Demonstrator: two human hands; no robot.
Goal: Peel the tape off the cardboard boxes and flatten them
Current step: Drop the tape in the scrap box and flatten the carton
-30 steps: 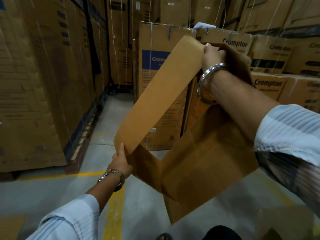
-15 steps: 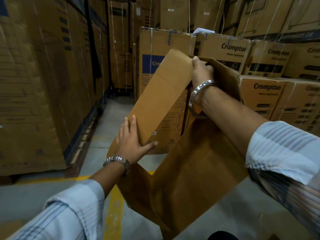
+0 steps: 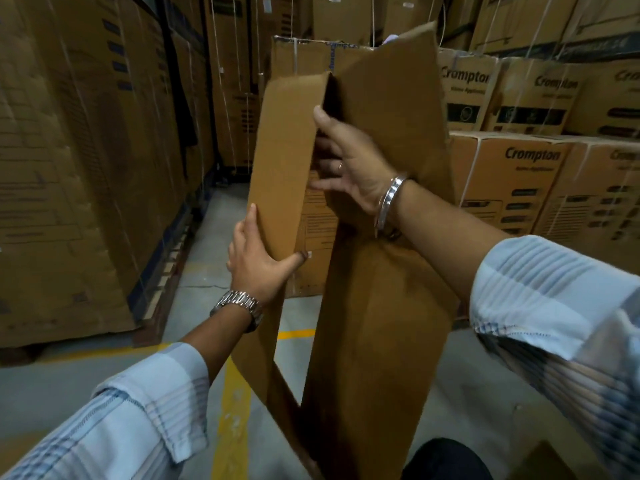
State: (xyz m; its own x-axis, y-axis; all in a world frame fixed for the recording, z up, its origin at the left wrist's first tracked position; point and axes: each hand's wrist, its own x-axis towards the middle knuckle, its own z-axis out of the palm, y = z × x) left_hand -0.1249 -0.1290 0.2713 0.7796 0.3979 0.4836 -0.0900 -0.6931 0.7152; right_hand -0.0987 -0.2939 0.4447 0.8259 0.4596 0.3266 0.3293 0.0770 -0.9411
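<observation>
A plain brown cardboard box (image 3: 377, 327) hangs upright in front of me, nearly collapsed, its two long panels close together with a narrow dark gap at the top. My left hand (image 3: 258, 261) grips the lower edge of the left panel (image 3: 287, 161), thumb on the inner face. My right hand (image 3: 349, 164) reaches into the gap from the right, fingers spread against the inside of the left panel, thumb up at the fold. No tape shows on the visible faces.
Tall stacks of strapped cartons (image 3: 69, 168) wall the left side. Printed Crompton boxes (image 3: 540, 174) are stacked at the right and behind. A grey concrete aisle floor (image 3: 214, 216) with a yellow line (image 3: 230, 403) runs below. Another cardboard piece (image 3: 550, 462) lies at bottom right.
The box has gone from wide open to nearly closed flat and upright. My left hand slid up the left panel; my right hand came down from the top edge into the gap.
</observation>
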